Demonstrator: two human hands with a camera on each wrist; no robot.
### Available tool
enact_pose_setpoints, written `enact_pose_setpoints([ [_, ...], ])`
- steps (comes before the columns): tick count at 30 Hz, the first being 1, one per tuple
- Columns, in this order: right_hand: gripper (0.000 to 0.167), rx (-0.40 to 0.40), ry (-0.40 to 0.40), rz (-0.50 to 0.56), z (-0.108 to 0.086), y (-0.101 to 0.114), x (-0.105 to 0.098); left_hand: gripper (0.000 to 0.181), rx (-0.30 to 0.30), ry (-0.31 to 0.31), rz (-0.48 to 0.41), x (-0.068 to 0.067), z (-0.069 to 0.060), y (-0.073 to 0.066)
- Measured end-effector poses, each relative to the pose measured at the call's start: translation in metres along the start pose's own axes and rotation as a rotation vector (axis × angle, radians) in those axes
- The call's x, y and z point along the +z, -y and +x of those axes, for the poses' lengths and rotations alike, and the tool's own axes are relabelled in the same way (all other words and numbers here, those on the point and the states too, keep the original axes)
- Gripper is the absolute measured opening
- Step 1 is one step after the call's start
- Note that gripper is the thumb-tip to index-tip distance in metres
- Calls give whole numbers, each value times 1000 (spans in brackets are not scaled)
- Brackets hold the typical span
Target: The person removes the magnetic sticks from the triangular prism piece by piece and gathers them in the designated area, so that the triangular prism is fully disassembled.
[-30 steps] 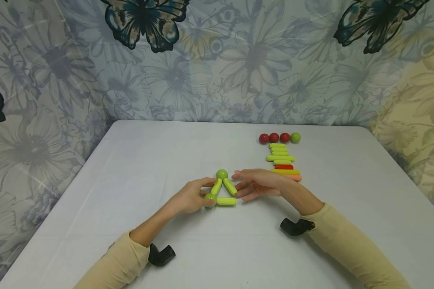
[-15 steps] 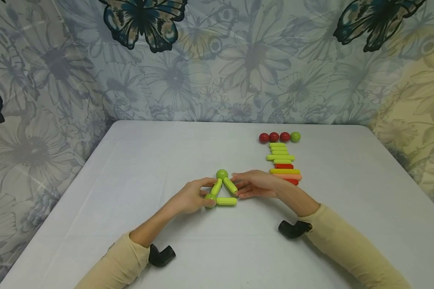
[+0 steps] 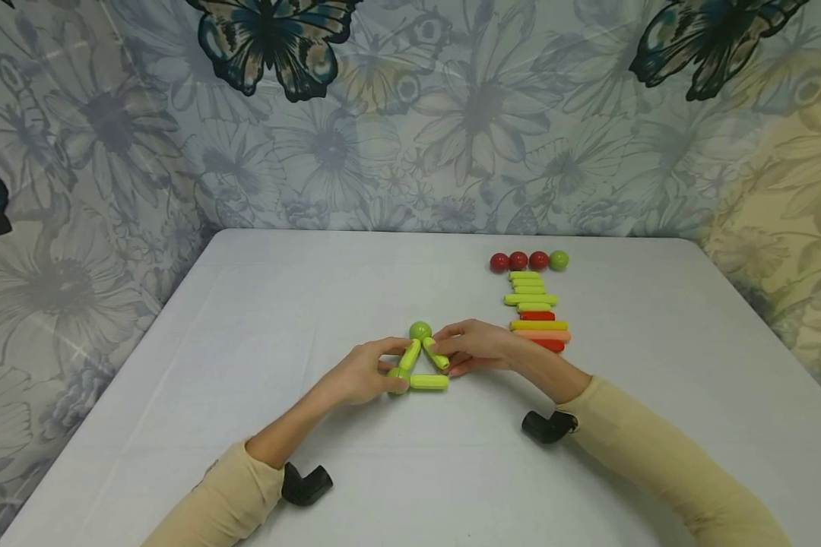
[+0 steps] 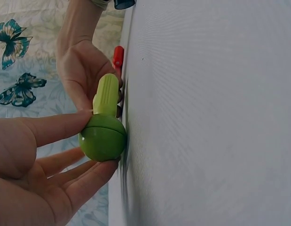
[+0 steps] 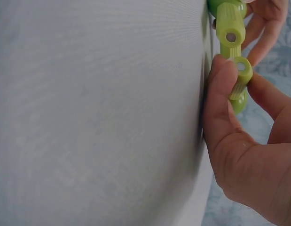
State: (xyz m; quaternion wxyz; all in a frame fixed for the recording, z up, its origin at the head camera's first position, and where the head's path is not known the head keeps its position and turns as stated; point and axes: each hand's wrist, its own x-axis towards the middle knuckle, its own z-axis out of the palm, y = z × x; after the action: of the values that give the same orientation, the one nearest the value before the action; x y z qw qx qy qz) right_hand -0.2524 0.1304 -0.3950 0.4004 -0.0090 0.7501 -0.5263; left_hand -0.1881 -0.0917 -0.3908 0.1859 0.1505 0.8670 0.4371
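A triangle-like figure of light-green magnetic toy sticks and green balls lies on the white table. My left hand (image 3: 364, 372) grips the lower-left ball (image 4: 103, 137) between thumb and fingers. From that ball, one stick (image 3: 409, 355) slants up to the top ball (image 3: 420, 330) and another stick (image 3: 429, 382) points right. My right hand (image 3: 477, 346) pinches the right-hand stick (image 3: 435, 353), which runs down from the top ball. In the right wrist view, round grey inserts show in the free ends of that pinched stick (image 5: 241, 77) and the bottom stick (image 5: 230, 23).
Behind my right hand a column of green, red, yellow and orange sticks (image 3: 539, 325) lies on the table (image 3: 301, 281). Red balls (image 3: 518, 260) and one green ball (image 3: 559, 260) form a row at its far end. A flowered wall covering (image 3: 410, 152) stands behind.
My right hand has moved left to the figure, and its fingers have closed on the right-hand stick. The left hand has stayed on its ball.
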Motion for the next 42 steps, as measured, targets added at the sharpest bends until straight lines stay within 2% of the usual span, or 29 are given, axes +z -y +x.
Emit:
enact_pose_setpoints([
  [4, 42, 9, -17, -2, -1, 0, 1, 61, -1, 1, 0, 0, 0, 0],
  [12, 46, 15, 2, 25, -1, 0, -3, 61, -5, 3, 0, 0, 0, 0],
  [17, 44, -1, 1, -30, -2, -2, -7, 60, -8, -7, 10, 1, 0, 0],
  [21, 43, -8, 8, -33, -2, -4, -8, 60, -8, -14, 14, 1, 0, -1],
  [31, 49, -119, 104, 90, -15, -8, -24, 60, 0, -16, 10, 2, -1, -1],
  [36, 54, -130, 94, 140, -26, -13, -33, 61, -6, -19, 12, 2, -2, 0],
  [42, 51, -162, 82, 217, -43, -24, -44, 64, 1, -27, 11, 2, -2, -2],
])
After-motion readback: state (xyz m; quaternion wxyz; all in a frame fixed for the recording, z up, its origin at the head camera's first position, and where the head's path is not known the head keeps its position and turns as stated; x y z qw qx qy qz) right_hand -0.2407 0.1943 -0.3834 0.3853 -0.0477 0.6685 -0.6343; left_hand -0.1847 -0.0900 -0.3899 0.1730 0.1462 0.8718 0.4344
